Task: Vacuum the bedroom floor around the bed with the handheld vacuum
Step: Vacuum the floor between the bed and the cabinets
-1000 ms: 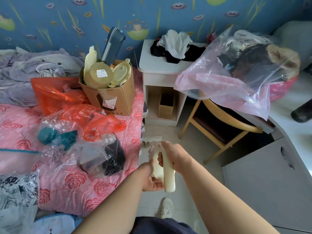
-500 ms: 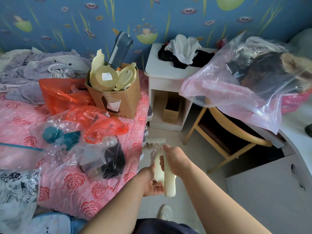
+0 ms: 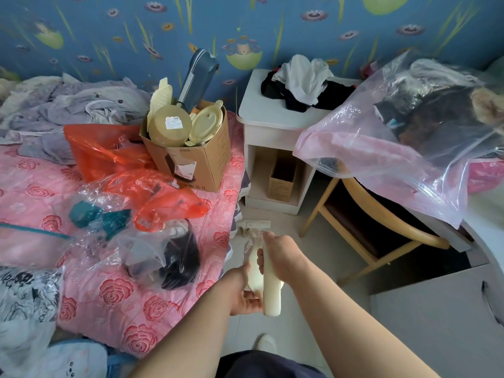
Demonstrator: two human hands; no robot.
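1. The handheld vacuum (image 3: 270,290) is just below the middle of the view, over the strip of pale floor (image 3: 305,271) between the bed (image 3: 114,293) and the wooden chair (image 3: 362,203). Its cream handle points back toward the person at 6 o'clock.
2. The vacuum's floor head (image 3: 256,224) rests on the tiles at 12 o'clock from the hands, just beside the bed's edge and in front of the white nightstand (image 3: 261,115).
3. The right hand (image 3: 282,252) grips the upper part of the handle, with its fingers curled round it and the knuckles up.
4. The left hand (image 3: 241,294) sits at 7 o'clock from the right hand. It cups the lower end of the vacuum's body, palm turned inward and fingers bent under it.
5. The bed fills the 9 o'clock side. It is covered by a pink rose quilt with plastic bags on top, and a cardboard box (image 3: 207,162) of cream containers sits near its corner at 11 o'clock.
6. A large clear plastic bag (image 3: 381,148) of clothes lies at 2 o'clock, hanging over the chair.
7. A pale shoe (image 3: 266,343) shows on the floor at 6 o'clock, between the forearms.
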